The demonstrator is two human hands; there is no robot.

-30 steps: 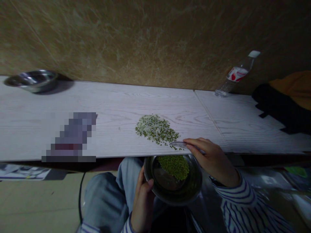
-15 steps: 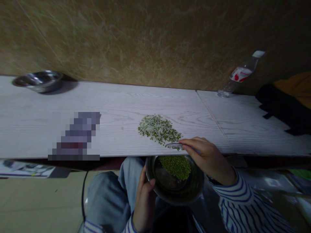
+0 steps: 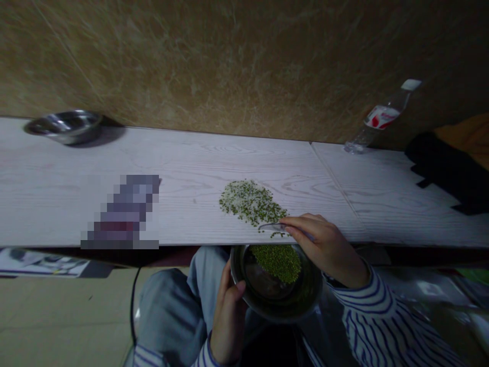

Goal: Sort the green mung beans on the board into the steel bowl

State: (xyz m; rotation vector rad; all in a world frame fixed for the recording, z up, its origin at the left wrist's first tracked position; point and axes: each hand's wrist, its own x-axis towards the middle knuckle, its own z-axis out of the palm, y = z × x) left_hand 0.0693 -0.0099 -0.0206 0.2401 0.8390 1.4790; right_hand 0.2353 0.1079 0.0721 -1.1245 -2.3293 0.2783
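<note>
My left hand [image 3: 228,316] grips the rim of a steel bowl [image 3: 248,293] held below the table edge, above my lap. Green beans [image 3: 278,261] lie heaped in the bowl's far side. My right hand [image 3: 324,247] pinches a small metal spoon [image 3: 270,227] whose tip rests at the near edge of a pile of green beans mixed with white grains [image 3: 250,202] on the white wooden table [image 3: 214,168]. A few loose beans lie under the spoon by the table edge.
A second steel bowl [image 3: 64,126] sits at the table's far left. A blurred-out object [image 3: 124,211] lies left of the pile. A plastic bottle [image 3: 382,117] lies at the back right beside dark and orange cloth [image 3: 446,168]. A brown wall stands behind.
The spoon tip has crept a little left along the near edge of the pile. The bowl and my left hand stay as they were; the view has shifted slightly.
</note>
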